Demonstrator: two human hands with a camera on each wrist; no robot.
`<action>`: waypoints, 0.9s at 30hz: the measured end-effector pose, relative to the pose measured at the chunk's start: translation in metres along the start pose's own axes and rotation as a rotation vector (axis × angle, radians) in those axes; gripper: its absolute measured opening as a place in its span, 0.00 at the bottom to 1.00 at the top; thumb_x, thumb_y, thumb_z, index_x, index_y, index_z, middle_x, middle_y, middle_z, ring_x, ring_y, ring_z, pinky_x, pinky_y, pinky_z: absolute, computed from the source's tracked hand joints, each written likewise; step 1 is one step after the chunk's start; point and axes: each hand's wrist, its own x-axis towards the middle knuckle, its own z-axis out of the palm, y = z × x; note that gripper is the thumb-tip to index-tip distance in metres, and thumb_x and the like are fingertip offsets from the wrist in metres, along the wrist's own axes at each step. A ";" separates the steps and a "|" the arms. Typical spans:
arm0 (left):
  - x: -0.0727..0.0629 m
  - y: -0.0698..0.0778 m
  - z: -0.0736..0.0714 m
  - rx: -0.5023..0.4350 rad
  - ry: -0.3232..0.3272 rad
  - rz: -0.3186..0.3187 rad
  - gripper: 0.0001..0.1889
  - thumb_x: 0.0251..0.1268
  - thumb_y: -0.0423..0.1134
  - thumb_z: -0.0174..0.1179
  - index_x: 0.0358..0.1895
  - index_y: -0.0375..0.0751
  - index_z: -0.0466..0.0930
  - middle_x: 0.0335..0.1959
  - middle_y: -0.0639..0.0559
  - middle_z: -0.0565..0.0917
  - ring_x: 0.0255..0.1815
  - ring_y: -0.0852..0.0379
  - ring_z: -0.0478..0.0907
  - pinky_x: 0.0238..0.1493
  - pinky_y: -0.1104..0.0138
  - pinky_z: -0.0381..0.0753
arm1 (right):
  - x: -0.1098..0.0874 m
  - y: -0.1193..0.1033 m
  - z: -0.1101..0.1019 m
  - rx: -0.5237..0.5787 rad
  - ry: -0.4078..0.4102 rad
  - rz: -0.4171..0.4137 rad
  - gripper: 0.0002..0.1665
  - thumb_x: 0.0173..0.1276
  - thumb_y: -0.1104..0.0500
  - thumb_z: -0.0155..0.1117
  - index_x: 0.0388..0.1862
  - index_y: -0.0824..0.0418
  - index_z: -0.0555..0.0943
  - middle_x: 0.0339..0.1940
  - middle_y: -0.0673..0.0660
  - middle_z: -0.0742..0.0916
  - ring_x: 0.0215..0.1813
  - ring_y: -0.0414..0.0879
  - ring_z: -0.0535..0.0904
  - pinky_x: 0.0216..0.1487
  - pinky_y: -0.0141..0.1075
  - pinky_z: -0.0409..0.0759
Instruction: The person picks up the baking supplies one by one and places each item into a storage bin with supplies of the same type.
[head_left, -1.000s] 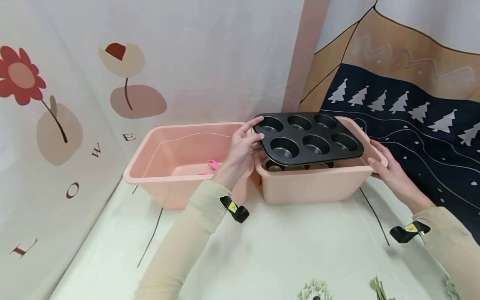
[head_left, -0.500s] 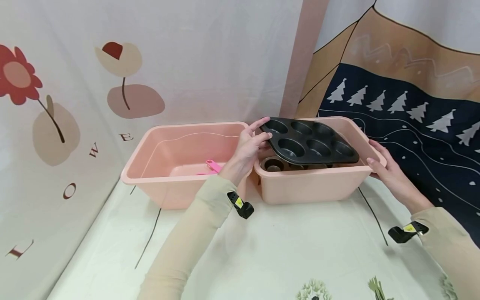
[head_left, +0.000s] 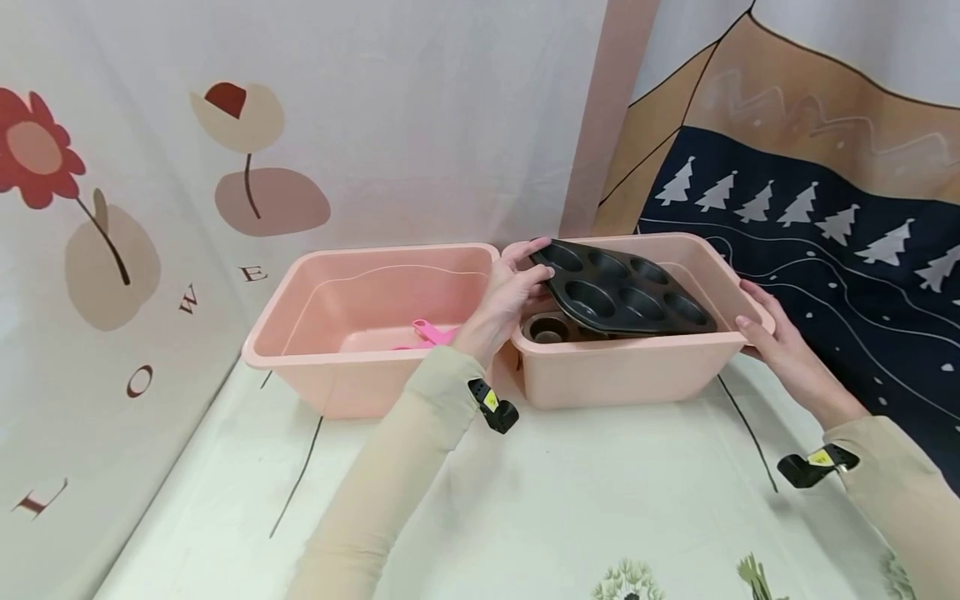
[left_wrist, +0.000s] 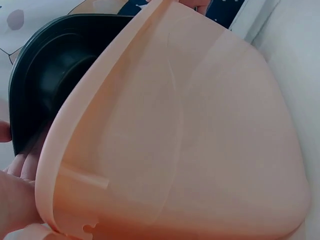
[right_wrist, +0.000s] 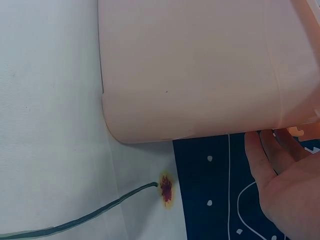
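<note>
Close to me, two long cream sleeves (head_left: 390, 467) reach across a pale cloth (head_left: 585, 508) with thin dark lines and small flowers printed on it. Each wrist wears a small black clip with a yellow tag. A bit farther on stand two pink tubs, side by side and almost touching. The left hand (head_left: 506, 304) curls its fingers and thumb around the near left edge of a dark muffin pan (head_left: 622, 292). The pan has six cups and sits tilted in the right tub (head_left: 622, 367), left end up and right end down low inside. Under it I can see another round metal cup (head_left: 547, 329), so it lies on more baking things. The right hand (head_left: 772, 342) has flat, loose fingers resting on the tub's outer right rim, holding nothing. In the right wrist view its fingers (right_wrist: 265, 155) sit just under that rim. The left tub (head_left: 360, 333) holds only a bright pink scoop (head_left: 431, 333). I think the pan could slip, since just one hand pinches one end. It might bang the metal below or catch on the rim. The tub could slide too if the flat hand lets go. Behind it all hang cloths (head_left: 300, 125) with flowers, letters and small white trees.
</note>
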 end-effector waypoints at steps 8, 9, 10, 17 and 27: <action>0.008 -0.005 0.011 0.049 0.004 -0.015 0.26 0.61 0.20 0.53 0.64 0.36 0.74 0.58 0.50 0.69 0.24 0.58 0.81 0.34 0.67 0.83 | -0.002 0.000 0.000 0.012 -0.002 0.004 0.37 0.80 0.52 0.42 0.80 0.41 0.39 0.71 0.70 0.53 0.59 0.42 0.63 0.44 0.18 0.70; 0.009 -0.006 0.012 0.055 0.006 -0.022 0.26 0.61 0.21 0.53 0.64 0.37 0.74 0.57 0.46 0.72 0.24 0.58 0.81 0.35 0.66 0.83 | -0.002 0.000 0.000 0.011 -0.002 0.006 0.37 0.80 0.52 0.42 0.80 0.41 0.39 0.71 0.70 0.53 0.60 0.42 0.62 0.44 0.18 0.70; 0.010 -0.007 0.012 0.059 0.008 -0.029 0.26 0.61 0.21 0.53 0.64 0.37 0.75 0.57 0.46 0.73 0.24 0.58 0.80 0.35 0.66 0.83 | -0.002 0.000 0.000 0.010 -0.003 0.007 0.37 0.80 0.52 0.41 0.80 0.41 0.39 0.71 0.70 0.53 0.60 0.42 0.62 0.44 0.18 0.70; 0.012 -0.011 0.013 0.088 0.019 -0.033 0.25 0.61 0.22 0.52 0.63 0.39 0.75 0.51 0.36 0.79 0.26 0.58 0.80 0.48 0.55 0.81 | -0.001 0.000 0.000 -0.001 -0.007 0.008 0.37 0.80 0.52 0.42 0.80 0.40 0.39 0.71 0.70 0.53 0.60 0.43 0.62 0.44 0.17 0.69; 0.017 -0.016 0.015 0.187 0.019 -0.002 0.23 0.62 0.23 0.52 0.62 0.35 0.75 0.33 0.48 0.76 0.25 0.59 0.74 0.34 0.69 0.78 | -0.001 0.000 0.001 0.021 -0.007 -0.004 0.37 0.80 0.53 0.42 0.80 0.41 0.39 0.72 0.69 0.53 0.60 0.40 0.63 0.44 0.17 0.70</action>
